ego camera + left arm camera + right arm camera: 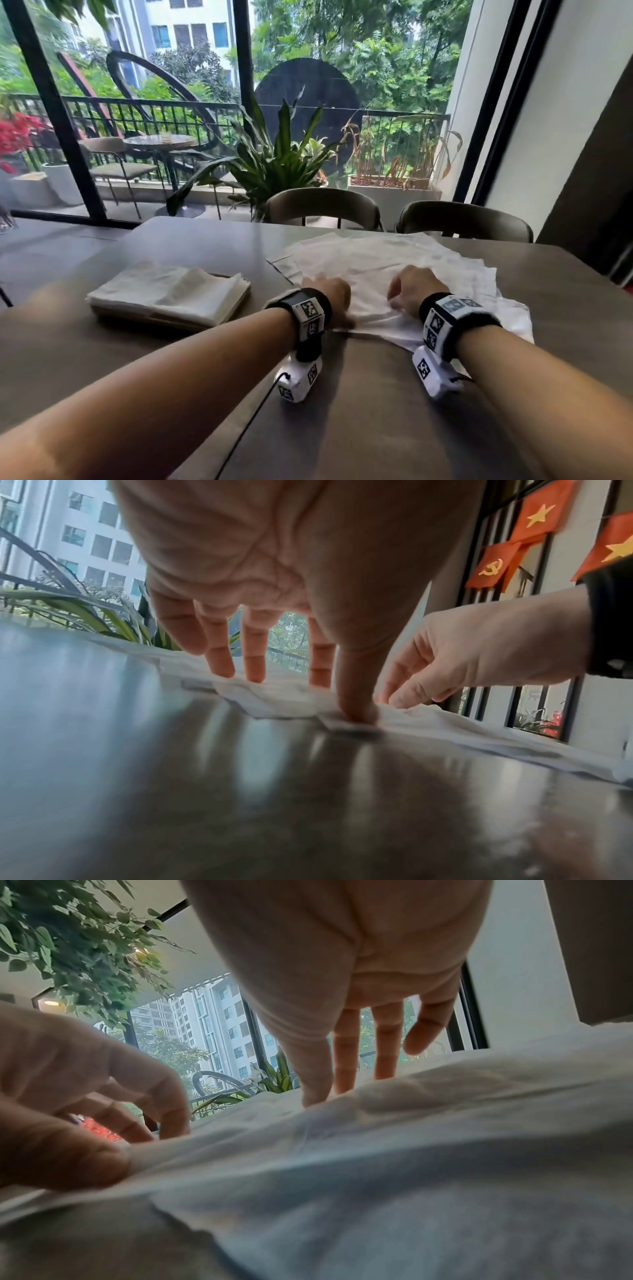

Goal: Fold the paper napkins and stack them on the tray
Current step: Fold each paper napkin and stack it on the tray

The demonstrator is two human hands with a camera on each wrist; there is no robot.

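Scene: a person's two forearms reach over a dark bench [191,240] by a large window, a marker-covered camera band on each wrist.
Loose napkins: a spread of unfolded white paper napkins [394,260] lies flat on the bench, right of centre, overlapping one another.
Left hand: the left hand [330,298] bears down on the near left edge of the spread; in the left wrist view its thumb [358,707] presses the paper's edge to the bench and the fingers [255,653] reach straight down onto the sheet. Its grip is apart, clamped on nothing.
Right hand: the right hand [414,286] sits just beside the left, fingertips on the same top sheet, which is rumpled between the two hands. Whether it pinches the paper or only presses it, the views do not settle.
Folded stack: folded napkins [171,291] lie piled on a brown tray [236,308], on the bench left of the hands and well apart from the loose spread.
Background: two chairs [322,205] stand at the far side, a potted plant [274,161] behind them.
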